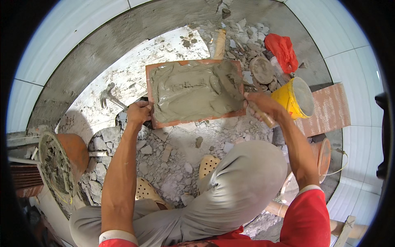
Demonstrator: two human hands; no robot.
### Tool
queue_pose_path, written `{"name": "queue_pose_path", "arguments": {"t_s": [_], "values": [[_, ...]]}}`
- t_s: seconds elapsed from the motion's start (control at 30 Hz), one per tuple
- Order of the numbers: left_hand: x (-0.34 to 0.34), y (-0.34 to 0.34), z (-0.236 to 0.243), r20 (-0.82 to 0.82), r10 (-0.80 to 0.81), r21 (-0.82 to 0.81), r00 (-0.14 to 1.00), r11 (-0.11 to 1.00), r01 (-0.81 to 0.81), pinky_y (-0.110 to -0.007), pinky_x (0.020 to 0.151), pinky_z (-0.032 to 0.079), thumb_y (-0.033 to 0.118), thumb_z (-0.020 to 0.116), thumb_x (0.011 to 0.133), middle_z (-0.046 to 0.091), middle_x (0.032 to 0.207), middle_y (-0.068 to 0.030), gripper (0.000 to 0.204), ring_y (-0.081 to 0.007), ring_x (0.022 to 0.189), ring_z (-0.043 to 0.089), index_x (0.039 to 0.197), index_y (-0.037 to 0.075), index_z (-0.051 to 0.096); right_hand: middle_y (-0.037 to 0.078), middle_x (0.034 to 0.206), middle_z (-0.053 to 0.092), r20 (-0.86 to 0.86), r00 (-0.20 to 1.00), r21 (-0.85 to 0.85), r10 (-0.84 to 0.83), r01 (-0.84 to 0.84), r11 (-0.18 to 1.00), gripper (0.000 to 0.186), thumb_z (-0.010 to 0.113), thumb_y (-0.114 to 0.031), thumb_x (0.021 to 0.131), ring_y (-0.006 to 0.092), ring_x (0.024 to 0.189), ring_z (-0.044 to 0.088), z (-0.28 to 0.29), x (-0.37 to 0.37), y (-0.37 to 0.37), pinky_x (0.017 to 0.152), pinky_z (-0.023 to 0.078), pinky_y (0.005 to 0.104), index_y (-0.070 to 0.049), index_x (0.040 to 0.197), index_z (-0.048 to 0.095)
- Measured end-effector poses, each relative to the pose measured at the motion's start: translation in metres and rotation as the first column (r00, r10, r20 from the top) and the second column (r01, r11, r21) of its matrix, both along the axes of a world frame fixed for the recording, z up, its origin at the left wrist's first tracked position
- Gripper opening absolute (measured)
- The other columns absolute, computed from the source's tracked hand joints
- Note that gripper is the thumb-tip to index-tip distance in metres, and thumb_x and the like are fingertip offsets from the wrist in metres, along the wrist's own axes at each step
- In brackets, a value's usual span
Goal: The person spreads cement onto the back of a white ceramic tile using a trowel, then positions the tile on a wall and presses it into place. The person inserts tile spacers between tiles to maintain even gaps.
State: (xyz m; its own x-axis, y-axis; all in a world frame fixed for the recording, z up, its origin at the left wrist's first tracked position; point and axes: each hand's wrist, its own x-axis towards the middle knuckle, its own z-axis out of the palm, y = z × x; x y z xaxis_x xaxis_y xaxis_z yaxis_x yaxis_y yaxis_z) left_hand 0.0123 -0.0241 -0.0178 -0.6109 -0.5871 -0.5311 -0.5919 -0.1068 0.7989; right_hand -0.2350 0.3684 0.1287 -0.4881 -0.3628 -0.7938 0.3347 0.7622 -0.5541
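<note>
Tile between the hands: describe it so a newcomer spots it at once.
Past the grey-trousered knee, over the rubble, find the left hand and the right hand. Between them is a rectangular reddish-brown tile. Unlike the streaked tile by the yellow bucket, it is thickly coated with wet grey mortar.

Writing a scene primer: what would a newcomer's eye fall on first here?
First, the reddish-brown rectangular tile at centre, thickly coated with wet grey mortar, between the left hand at its left edge and the right hand at its right. Then the crumpled bright-red plastic bag at upper right, and the round yellow plastic bucket below it in the picture.
</note>
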Motion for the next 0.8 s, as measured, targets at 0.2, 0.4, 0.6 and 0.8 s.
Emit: {"name": "queue_pose_path", "arguments": {"t_s": [0.2,0.4,0.6,0.8], "values": [[0.0,-0.002,-0.004,0.014,-0.031,0.018,0.999,0.999,0.03,-0.033,0.069,0.062,0.01,0.067,0.097,0.072,0.097,-0.0083,0.02,-0.0177,0.081,0.07,0.112,-0.003,0.07,0.017,0.069,0.065,-0.485,0.718,0.103,0.5,-0.521,0.847,0.042,0.055,-0.042,0.102,0.0321,0.055,0.063,-0.001,0.052,-0.004,0.056,0.053,0.0475,-0.003,0.094,0.067],[-0.001,0.0,-0.004,0.003,-0.008,-0.005,1.0,1.0,0.008,-0.03,0.062,0.06,0.012,0.071,0.094,0.075,0.092,-0.0088,0.022,-0.0157,0.074,0.07,0.11,-0.003,0.075,0.022,0.081,0.071,-0.699,0.148,0.529,0.699,-0.55,0.646,0.037,0.054,-0.04,0.103,0.041,0.078,0.072,-0.021,0.084,-0.042,0.064,0.055,0.0535,-0.005,0.098,0.063],[0.0,0.001,-0.004,-0.003,-0.011,-0.014,1.0,1.0,0.011,-0.029,0.063,0.06,0.013,0.072,0.094,0.075,0.09,-0.0086,0.023,-0.0152,0.074,0.07,0.109,-0.003,0.075,0.022,0.088,0.072,-0.731,0.225,0.552,0.644,-0.359,0.753,0.032,0.054,-0.036,0.103,0.0438,0.074,0.071,-0.034,0.074,-0.057,0.066,0.057,0.053,-0.006,0.096,0.06],[-0.001,-0.001,-0.004,0.03,-0.038,-0.002,0.999,0.999,0.038,-0.031,0.068,0.06,0.012,0.068,0.097,0.073,0.095,-0.0076,0.021,-0.0161,0.08,0.069,0.111,-0.003,0.071,0.028,0.093,0.071,-0.651,0.464,0.489,0.601,-0.35,0.799,0.038,0.051,-0.038,0.103,0.045,0.084,0.071,-0.024,0.057,-0.053,0.072,0.056,0.0558,-0.003,0.101,0.067]]}}
